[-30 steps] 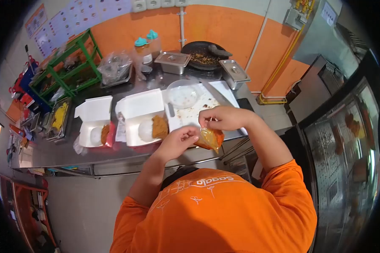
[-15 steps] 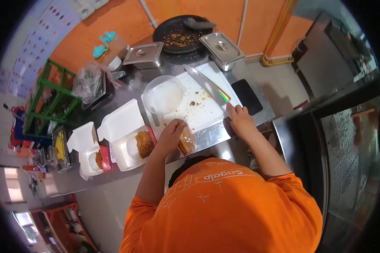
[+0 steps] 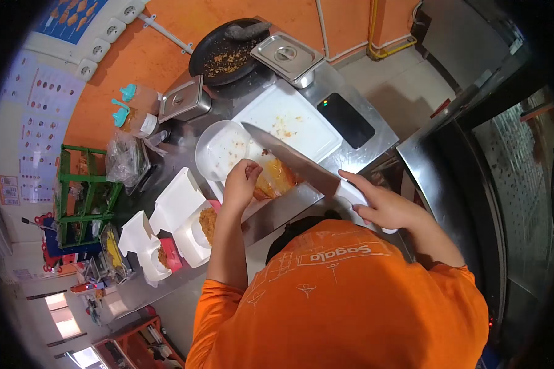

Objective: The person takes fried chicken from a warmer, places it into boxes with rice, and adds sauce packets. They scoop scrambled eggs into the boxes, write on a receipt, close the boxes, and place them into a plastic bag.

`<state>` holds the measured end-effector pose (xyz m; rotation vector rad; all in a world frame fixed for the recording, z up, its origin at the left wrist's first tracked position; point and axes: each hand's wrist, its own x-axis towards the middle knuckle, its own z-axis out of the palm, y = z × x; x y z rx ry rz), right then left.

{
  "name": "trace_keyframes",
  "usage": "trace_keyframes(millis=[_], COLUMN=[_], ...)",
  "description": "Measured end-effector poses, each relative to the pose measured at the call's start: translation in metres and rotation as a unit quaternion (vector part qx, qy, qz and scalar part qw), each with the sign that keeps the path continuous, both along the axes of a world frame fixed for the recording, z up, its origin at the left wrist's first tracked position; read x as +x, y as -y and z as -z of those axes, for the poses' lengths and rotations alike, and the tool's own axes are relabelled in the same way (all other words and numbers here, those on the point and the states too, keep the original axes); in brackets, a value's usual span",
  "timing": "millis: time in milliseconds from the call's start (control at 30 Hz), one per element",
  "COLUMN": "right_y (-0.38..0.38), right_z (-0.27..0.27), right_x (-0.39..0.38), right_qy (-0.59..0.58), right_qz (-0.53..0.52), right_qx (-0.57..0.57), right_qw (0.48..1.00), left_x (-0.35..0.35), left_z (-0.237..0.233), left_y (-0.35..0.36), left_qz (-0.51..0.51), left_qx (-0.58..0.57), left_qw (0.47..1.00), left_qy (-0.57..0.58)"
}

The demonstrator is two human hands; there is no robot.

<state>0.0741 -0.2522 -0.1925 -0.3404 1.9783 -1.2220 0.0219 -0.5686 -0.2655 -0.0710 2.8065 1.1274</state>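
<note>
My right hand (image 3: 388,200) grips the white handle of a large knife (image 3: 289,157). Its blade points up and left across the near part of a white cutting board (image 3: 308,117) with crumbs on it. My left hand (image 3: 245,178) is closed at the near left of the board, its fingers pinched on something I cannot make out. Right beside those fingers, under the blade, lies a clear plastic packet with orange-brown contents (image 3: 276,179). A translucent round lid or bowl (image 3: 221,144) rests at the board's left.
Two open white boxes (image 3: 181,200) (image 3: 138,237) hold fried food, left of my left arm. Lidded metal containers (image 3: 181,98) (image 3: 287,55) and a black stone mortar (image 3: 218,58) stand behind. A black device (image 3: 346,120) lies right of the board. A green rack (image 3: 86,190) stands far left.
The knife has come off the far right of the board towards me, its blade now over the packet. My left hand stays near the packet, and the view has turned.
</note>
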Motion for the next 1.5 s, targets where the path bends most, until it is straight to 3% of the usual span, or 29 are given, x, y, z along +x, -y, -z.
trace_keyframes(millis=[33, 67, 167, 600, 800, 967, 1100, 1200, 1300, 1500], right_y=[-0.005, -0.007, -0.02, -0.029, -0.011, 0.012, 0.008, 0.002, 0.023, 0.007], right_z=[0.0, 0.01, 0.006, -0.06, -0.07, -0.044, -0.061, -0.046, -0.026, -0.047], right_x=[0.002, 0.005, 0.009, 0.019, 0.018, 0.011, 0.011, 0.019, 0.013, 0.01], right_qy=[0.005, -0.113, -0.15, -0.113, -0.135, -0.177, -0.148, -0.211, -0.192, -0.155], right_qz=[-0.024, -0.047, -0.091, -0.146, -0.145, -0.101, -0.138, -0.137, -0.069, -0.145], right_qx=[-0.003, -0.039, -0.023, 0.084, 0.125, 0.08, 0.115, 0.087, 0.059, 0.069], right_qw=[1.0, 0.992, 0.984, 0.979, 0.972, 0.976, 0.973, 0.964, 0.977, 0.975], left_x=[0.001, 0.0, 0.001, 0.007, 0.011, 0.019, 0.014, 0.018, 0.02, 0.014], left_z=[-0.004, 0.0, 0.003, -0.003, 0.002, -0.001, 0.004, 0.0, -0.003, 0.005], left_y=[0.0, 0.003, 0.004, 0.0, -0.017, -0.046, -0.029, -0.031, -0.047, -0.017], left_qz=[-0.009, -0.008, -0.001, 0.013, 0.072, 0.104, 0.082, 0.088, 0.1, 0.045], left_qx=[-0.007, -0.001, 0.002, -0.072, -0.137, -0.125, -0.132, -0.146, -0.156, -0.142], left_qw=[1.0, 1.0, 0.999, 0.986, 0.953, 0.94, 0.943, 0.944, 0.943, 0.955], left_qy=[0.005, -0.011, -0.043, -0.148, -0.26, -0.301, -0.294, -0.282, -0.276, -0.258])
